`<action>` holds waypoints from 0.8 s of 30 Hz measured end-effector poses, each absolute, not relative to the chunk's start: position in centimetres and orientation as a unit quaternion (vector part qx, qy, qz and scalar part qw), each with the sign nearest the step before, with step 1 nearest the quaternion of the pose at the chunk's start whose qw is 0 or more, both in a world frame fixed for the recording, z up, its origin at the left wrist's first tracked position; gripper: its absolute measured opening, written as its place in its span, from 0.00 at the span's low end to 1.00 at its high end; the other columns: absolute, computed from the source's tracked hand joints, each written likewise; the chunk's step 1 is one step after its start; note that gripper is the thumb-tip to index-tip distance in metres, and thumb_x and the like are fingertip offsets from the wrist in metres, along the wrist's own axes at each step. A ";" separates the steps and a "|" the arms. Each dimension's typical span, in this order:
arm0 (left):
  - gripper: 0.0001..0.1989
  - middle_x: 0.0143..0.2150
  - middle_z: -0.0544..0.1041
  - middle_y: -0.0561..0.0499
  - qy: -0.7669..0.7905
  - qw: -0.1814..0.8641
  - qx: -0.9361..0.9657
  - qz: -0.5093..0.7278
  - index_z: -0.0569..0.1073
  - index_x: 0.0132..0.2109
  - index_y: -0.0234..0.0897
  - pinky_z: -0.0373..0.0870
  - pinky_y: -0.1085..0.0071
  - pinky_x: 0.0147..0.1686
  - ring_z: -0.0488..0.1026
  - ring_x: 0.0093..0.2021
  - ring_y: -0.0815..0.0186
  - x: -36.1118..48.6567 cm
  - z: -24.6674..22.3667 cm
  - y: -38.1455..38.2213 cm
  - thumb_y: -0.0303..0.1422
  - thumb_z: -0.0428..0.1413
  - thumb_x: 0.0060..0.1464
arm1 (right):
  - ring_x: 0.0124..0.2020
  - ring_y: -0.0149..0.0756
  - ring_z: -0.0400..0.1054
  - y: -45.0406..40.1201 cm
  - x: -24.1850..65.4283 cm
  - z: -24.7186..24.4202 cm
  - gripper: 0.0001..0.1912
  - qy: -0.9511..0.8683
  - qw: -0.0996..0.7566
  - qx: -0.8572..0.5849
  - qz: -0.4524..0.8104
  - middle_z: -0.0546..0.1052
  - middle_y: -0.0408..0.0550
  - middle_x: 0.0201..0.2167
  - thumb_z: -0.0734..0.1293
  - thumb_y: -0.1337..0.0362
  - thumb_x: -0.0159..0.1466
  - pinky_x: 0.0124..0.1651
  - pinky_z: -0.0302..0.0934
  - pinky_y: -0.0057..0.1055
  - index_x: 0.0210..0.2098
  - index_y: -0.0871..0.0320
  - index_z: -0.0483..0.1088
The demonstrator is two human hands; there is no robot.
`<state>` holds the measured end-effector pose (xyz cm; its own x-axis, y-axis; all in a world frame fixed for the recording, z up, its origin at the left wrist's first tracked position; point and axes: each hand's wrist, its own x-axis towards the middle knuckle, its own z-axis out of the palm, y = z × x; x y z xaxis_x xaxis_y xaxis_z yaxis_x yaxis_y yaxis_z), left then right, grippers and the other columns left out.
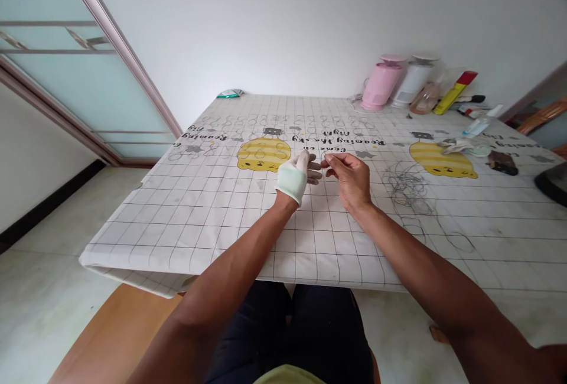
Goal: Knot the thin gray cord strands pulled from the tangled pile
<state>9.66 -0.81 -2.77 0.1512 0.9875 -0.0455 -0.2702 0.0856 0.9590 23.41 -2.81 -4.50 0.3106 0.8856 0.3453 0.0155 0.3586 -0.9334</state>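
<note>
White grid-patterned cloth (pixel 221 224) covers a table set against a pale wall (pixel 274 29). A loose tangle of thin dark wire (pixel 404 184) lies on it beside the right forearm, with stray strands trailing towards the table's near edge. Over the middle of the cloth, the left hand (pixel 298 173) wears a pale glove, its fingers part-curled and its thumb raised. The bare right hand (pixel 352 178) is close beside it, thumb and forefinger brought together in a pinch. A fine strand seems to show at the fingertips, but it is too thin to tell whether either hand has hold of it. Beyond the hands, bent wire pieces (pixel 299 121) lie in a row across the cloth, some over a printed yellow bear (pixel 263 155). To the right are a crumpled cloth (pixel 456 146), a small dark box (pixel 502 163) and a clear bottle (pixel 482 122). Farther back, near the wall, stand a pink appliance (pixel 381 84) and a white appliance (pixel 411 84), with a yellow tube (pixel 455 93) leaning nearby. A green packet (pixel 229 94) lies at the far left corner
</note>
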 end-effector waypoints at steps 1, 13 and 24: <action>0.26 0.37 0.83 0.43 0.401 0.621 0.441 0.509 0.79 0.50 0.31 0.75 0.71 0.32 0.81 0.33 0.64 9.6 -2.8 -0.7 0.53 0.57 0.66 | 0.40 0.41 0.78 -2.8 23.4 -4.5 0.14 -0.490 0.665 -0.460 0.325 0.83 0.50 0.36 0.76 0.50 0.65 0.39 0.72 0.37 0.38 0.54 0.80; 0.08 0.31 0.77 0.52 0.427 0.561 0.498 0.504 0.82 0.34 0.36 0.71 0.75 0.35 0.72 0.33 0.70 9.5 -1.8 -1.0 0.35 0.62 0.57 | 0.29 0.36 0.72 -3.6 22.8 -4.1 0.11 -0.559 0.627 -0.504 0.202 0.82 0.45 0.32 0.75 0.53 0.66 0.35 0.68 0.34 0.34 0.53 0.80; 0.14 0.27 0.71 0.53 0.339 0.637 0.559 0.408 0.74 0.27 0.36 0.61 0.73 0.27 0.64 0.26 0.73 7.5 -2.0 0.3 0.39 0.66 0.54 | 0.38 0.40 0.75 -2.6 25.0 -3.2 0.17 -0.544 0.621 -0.375 0.422 0.82 0.51 0.38 0.76 0.45 0.66 0.37 0.69 0.35 0.37 0.52 0.84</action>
